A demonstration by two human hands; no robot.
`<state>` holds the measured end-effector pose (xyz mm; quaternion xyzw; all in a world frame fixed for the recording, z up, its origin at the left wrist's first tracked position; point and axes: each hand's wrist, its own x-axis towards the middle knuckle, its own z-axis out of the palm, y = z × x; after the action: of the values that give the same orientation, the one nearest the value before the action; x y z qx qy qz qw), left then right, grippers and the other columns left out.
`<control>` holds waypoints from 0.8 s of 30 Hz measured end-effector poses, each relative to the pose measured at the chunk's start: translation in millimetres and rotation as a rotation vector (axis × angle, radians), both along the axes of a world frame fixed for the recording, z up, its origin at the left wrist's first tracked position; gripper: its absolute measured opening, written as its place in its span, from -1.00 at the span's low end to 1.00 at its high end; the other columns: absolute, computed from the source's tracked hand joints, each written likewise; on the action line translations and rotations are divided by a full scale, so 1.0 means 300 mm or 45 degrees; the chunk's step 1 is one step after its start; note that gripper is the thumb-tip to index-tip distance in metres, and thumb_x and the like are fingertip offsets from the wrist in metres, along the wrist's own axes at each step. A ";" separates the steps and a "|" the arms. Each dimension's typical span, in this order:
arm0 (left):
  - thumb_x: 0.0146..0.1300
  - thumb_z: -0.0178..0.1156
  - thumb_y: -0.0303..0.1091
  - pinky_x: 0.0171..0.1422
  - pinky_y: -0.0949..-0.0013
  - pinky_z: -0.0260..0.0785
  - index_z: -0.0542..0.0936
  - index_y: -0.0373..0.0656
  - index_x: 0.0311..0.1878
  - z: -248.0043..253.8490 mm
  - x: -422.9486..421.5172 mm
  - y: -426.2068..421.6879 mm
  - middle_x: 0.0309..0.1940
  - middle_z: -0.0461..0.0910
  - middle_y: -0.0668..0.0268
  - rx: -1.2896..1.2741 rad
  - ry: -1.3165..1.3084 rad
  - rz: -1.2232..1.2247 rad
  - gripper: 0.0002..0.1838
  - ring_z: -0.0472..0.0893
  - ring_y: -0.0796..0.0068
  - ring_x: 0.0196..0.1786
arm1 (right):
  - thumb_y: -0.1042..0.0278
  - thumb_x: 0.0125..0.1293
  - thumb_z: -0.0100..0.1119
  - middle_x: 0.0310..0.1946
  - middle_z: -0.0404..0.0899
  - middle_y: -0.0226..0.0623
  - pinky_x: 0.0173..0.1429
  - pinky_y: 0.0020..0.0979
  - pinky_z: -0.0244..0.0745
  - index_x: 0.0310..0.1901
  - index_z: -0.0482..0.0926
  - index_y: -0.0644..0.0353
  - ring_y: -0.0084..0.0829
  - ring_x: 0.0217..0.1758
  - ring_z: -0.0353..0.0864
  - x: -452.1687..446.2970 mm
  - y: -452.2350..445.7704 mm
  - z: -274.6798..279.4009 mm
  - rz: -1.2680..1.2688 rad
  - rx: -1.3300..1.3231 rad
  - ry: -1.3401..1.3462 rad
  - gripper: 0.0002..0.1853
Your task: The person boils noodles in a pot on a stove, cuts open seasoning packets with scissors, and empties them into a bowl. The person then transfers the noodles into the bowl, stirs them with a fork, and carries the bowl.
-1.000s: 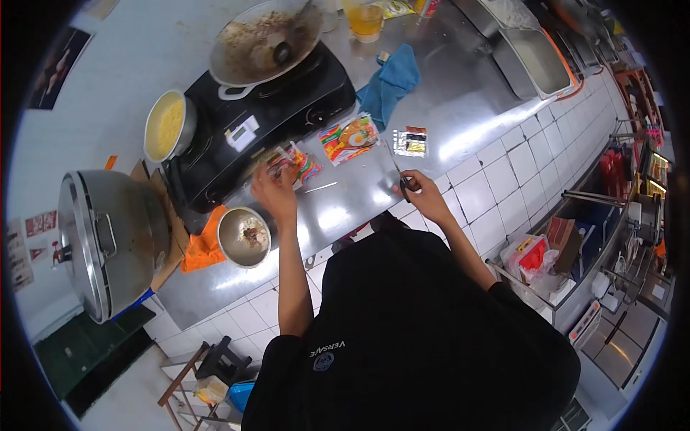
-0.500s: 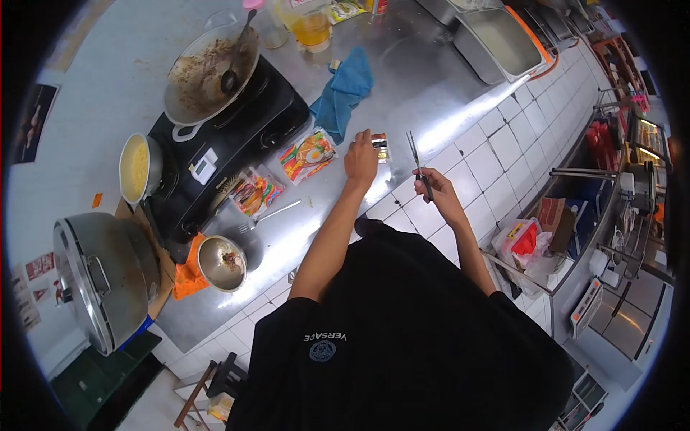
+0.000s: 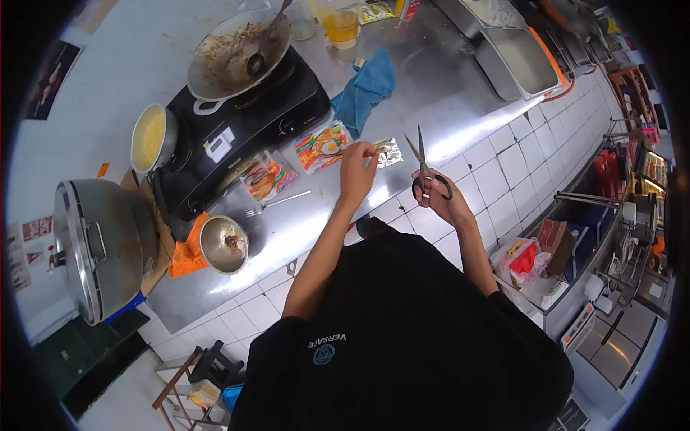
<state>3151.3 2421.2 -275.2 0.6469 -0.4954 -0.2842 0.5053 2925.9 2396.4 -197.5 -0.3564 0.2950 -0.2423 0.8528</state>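
Note:
My left hand [image 3: 357,171] pinches the edge of a small silver foil sachet [image 3: 390,153] over the counter's front edge. In my right hand [image 3: 447,200] are black-handled scissors [image 3: 422,152], fingers through the loops, blades pointing up and slightly apart. The scissors are to the right of the sachet and do not touch it. Left of my left hand lie a colourful noodle packet [image 3: 321,146] with an egg picture and a second packet [image 3: 267,176]. A fork [image 3: 279,203] rests below them, and a steel bowl [image 3: 223,245] holds some seasoning.
A wok [image 3: 223,68] with a ladle sits on the black stove [image 3: 251,122]. A pan of yellow food [image 3: 152,140] and a large lidded pot [image 3: 108,244] stand at the left. A blue cloth [image 3: 364,90] lies behind the packets. Steel trays [image 3: 507,68] are at the back right.
The scissors' blades have spread apart, and my fingers now sit in the loops. The sachet now shows its plain silver side at my left fingertips. The whole view has shifted slightly.

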 end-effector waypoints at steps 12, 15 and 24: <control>0.34 0.30 -0.38 -0.03 0.51 0.40 0.40 -0.19 0.08 0.013 0.197 0.608 -0.11 0.64 0.25 0.349 0.891 0.553 -0.65 0.57 0.58 -0.09 | 0.03 0.12 0.34 -0.02 0.50 -0.01 0.08 -0.08 0.41 0.11 0.38 0.09 -0.06 0.12 0.47 0.513 -0.310 -0.338 -0.121 -1.788 1.794 -0.42; 0.34 0.30 -0.37 -0.04 0.49 0.42 0.43 -0.18 0.06 0.046 0.222 0.650 -0.10 0.64 0.30 0.281 0.970 0.600 -0.68 0.57 0.61 -0.09 | -0.05 0.15 0.25 0.05 0.46 0.11 0.12 0.11 0.36 0.09 0.37 0.04 0.07 0.20 0.43 0.547 -0.330 -0.400 0.106 -1.766 2.000 -0.45; 0.41 0.21 -0.33 -0.04 0.41 0.51 0.46 -0.08 -0.09 0.150 0.405 0.794 -0.10 0.64 0.35 0.171 1.422 0.678 -0.86 0.62 0.58 -0.12 | -0.11 0.15 0.28 -0.06 0.61 -0.02 0.09 0.05 0.44 0.13 0.40 0.10 -0.01 0.04 0.59 0.473 -0.498 -0.311 0.281 -1.770 1.883 -0.38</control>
<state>3272.9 2659.2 -230.2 0.5323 0.0412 -0.4745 0.6999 3067.7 2247.1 -290.9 -0.8581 0.5074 0.0006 0.0792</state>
